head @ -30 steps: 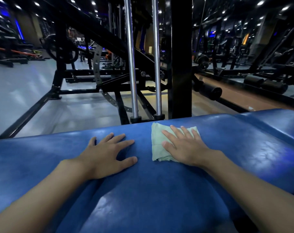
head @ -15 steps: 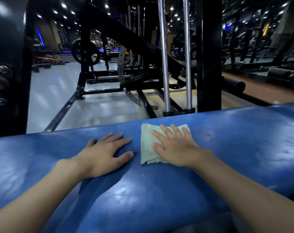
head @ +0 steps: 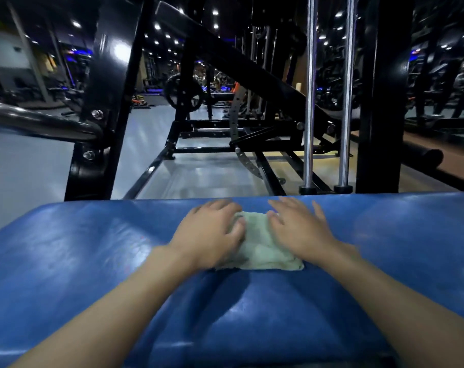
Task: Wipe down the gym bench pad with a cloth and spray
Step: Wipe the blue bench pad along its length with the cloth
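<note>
A blue padded bench pad [head: 385,248] fills the lower half of the head view. A pale green folded cloth [head: 260,248] lies on it near the far edge. My left hand [head: 212,235] rests on the cloth's left side with its fingers spread and slightly bent. My right hand [head: 300,229] lies flat on the cloth's right side, fingers straight and pointing away from me. Both hands are blurred by motion. No spray bottle is in view.
Just past the pad stand a thick black upright [head: 379,96] and two chrome guide rods [head: 309,96]. A black machine frame [head: 103,102] with a curved handle rises at the left. More gym machines stand on the grey floor [head: 26,168] beyond.
My left hand has moved right from the bare pad onto the cloth. The right hand has shifted to the cloth's right side. The camera has turned left.
</note>
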`<state>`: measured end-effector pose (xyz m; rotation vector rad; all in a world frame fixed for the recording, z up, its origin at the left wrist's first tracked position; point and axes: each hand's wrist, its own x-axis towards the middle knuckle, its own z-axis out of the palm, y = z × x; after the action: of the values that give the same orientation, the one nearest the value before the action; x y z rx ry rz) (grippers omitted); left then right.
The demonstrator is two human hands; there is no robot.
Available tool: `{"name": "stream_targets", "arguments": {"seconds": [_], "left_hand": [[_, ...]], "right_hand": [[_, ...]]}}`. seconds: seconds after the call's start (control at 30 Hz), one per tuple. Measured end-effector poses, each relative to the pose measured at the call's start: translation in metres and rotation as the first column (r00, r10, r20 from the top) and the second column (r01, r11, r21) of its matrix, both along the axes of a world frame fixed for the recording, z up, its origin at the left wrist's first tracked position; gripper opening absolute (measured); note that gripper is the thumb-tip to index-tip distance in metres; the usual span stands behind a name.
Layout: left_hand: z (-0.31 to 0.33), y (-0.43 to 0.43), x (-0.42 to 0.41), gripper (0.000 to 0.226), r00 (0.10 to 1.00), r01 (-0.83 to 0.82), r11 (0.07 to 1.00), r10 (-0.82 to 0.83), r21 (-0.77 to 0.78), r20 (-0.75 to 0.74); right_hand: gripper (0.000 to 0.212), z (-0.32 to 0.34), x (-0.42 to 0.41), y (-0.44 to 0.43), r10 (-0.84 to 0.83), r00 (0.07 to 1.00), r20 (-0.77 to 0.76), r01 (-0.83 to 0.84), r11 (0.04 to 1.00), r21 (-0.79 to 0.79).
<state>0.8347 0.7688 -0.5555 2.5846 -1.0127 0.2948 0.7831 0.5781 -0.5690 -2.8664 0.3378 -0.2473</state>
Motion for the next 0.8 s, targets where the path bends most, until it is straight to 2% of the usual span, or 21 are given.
{"name": "stream_targets", "arguments": {"seconds": [0.07,0.1,0.2,0.23,0.4,0.57,0.67,0.8], "left_hand": [[-0.006,-0.035,-0.008,0.04,1.0,0.001,1.0,-0.001,-0.008,-0.01],[-0.011,-0.05,-0.011,0.043,0.998,0.0,0.999,0.001,0.033,-0.057],[-0.029,-0.069,-0.013,0.061,0.977,0.003,0.957,0.059,0.291,-0.205],[-0.032,-0.067,-0.01,0.064,0.973,0.005,0.946,0.071,0.324,-0.222],[-0.035,-0.044,0.007,0.065,0.974,-0.008,0.936,0.086,0.351,-0.208],[-0.035,-0.006,0.024,0.063,0.975,-0.05,0.933,0.123,0.355,-0.186],[-0.034,0.024,0.034,0.061,0.971,-0.087,0.93,0.159,0.357,-0.179],[-0.033,0.067,0.049,0.06,0.958,-0.145,0.921,0.222,0.36,-0.181]], "right_hand": [[0.051,-0.007,-0.014,-0.025,-0.085,0.996,-0.014,0.085,0.996,0.009],[0.051,-0.012,-0.021,-0.034,-0.1,0.994,-0.054,0.101,0.995,0.012],[0.052,-0.024,-0.034,-0.045,-0.089,0.982,-0.166,0.09,0.996,0.0],[0.052,-0.025,-0.033,-0.045,-0.088,0.982,-0.167,0.088,0.996,-0.006],[0.045,-0.017,-0.023,-0.031,-0.093,0.992,-0.09,0.09,0.995,-0.041],[0.053,-0.02,-0.003,0.008,0.096,0.991,-0.091,-0.093,0.995,0.031],[0.053,-0.023,0.002,0.021,0.112,0.979,-0.171,-0.122,0.991,-0.047],[0.049,-0.009,0.009,0.034,0.09,0.984,-0.155,-0.113,0.983,-0.146]]}}
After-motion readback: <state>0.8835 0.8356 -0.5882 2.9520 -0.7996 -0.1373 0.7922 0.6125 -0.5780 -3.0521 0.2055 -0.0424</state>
